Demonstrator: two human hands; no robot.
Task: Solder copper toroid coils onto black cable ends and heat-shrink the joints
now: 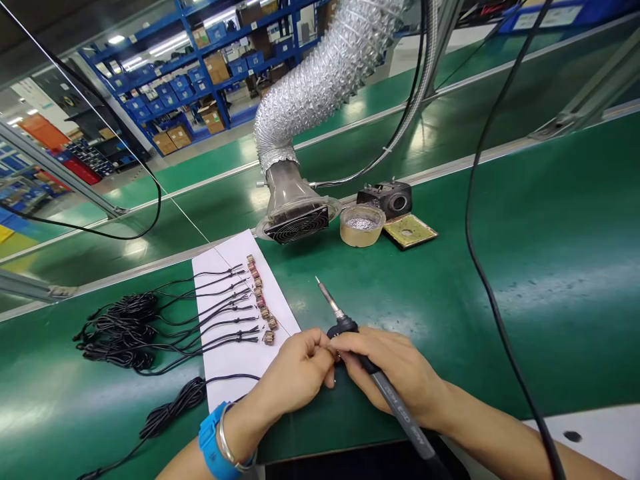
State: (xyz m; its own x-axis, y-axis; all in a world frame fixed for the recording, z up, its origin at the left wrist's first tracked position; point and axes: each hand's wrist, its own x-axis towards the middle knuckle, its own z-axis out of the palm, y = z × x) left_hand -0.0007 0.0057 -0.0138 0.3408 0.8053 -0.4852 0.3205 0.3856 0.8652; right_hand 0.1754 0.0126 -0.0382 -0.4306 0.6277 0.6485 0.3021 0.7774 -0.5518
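My left hand [300,370] is closed in a pinch near the table's front edge; a black cable [233,377] runs under its wrist into the grip, its tip hidden by my fingers. In my right hand [395,370] is a soldering iron [327,293], its metal tip pointing up and away to the left. Both hands' fingertips meet, with a tiny piece between them too small to make out. On a white paper sheet [220,353] left of them, several small copper-coloured components [269,338] form a row beside black wire ends [245,339].
Coiled black cables [120,333] lie at left. A fume extractor nozzle [297,217] hangs behind the hands on a foil duct [320,87]. Right of it are a round tub [361,227], a yellow sponge tray [410,231] and a dark holder [385,197]. A hanging black cord [473,220] crosses the right side.
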